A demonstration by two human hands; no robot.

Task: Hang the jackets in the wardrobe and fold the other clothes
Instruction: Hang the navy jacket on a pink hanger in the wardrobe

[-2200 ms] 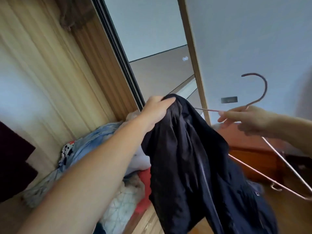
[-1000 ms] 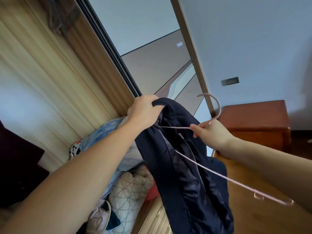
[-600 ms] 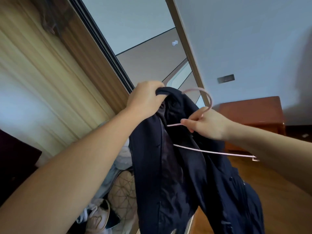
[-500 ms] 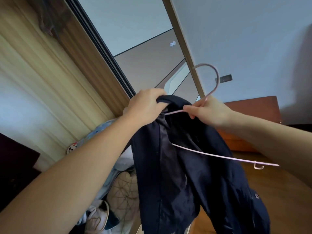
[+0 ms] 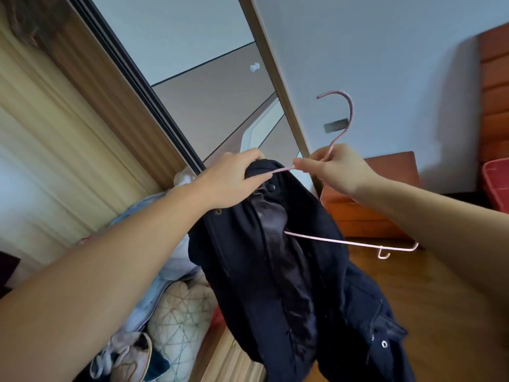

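A dark navy jacket (image 5: 289, 271) with a shiny lining hangs in front of me. My left hand (image 5: 228, 180) grips its collar at the top. My right hand (image 5: 336, 168) holds a thin pink wire hanger (image 5: 347, 241) at the neck, just below its hook. One arm of the hanger runs under the collar by my left hand. The lower bar disappears into the open front of the jacket, and its other end sticks out to the right.
A heap of other clothes (image 5: 165, 307) lies at lower left beside a wooden wardrobe edge (image 5: 234, 362). A sliding door frame (image 5: 143, 92) rises behind. A reddish-brown nightstand (image 5: 385, 194) stands on the wooden floor (image 5: 440, 299) at right, with a red basket (image 5: 497, 177) beyond.
My right hand has brought the hanger from out at the right to the collar and worked one arm into the jacket. My left hand has kept its hold on the collar.
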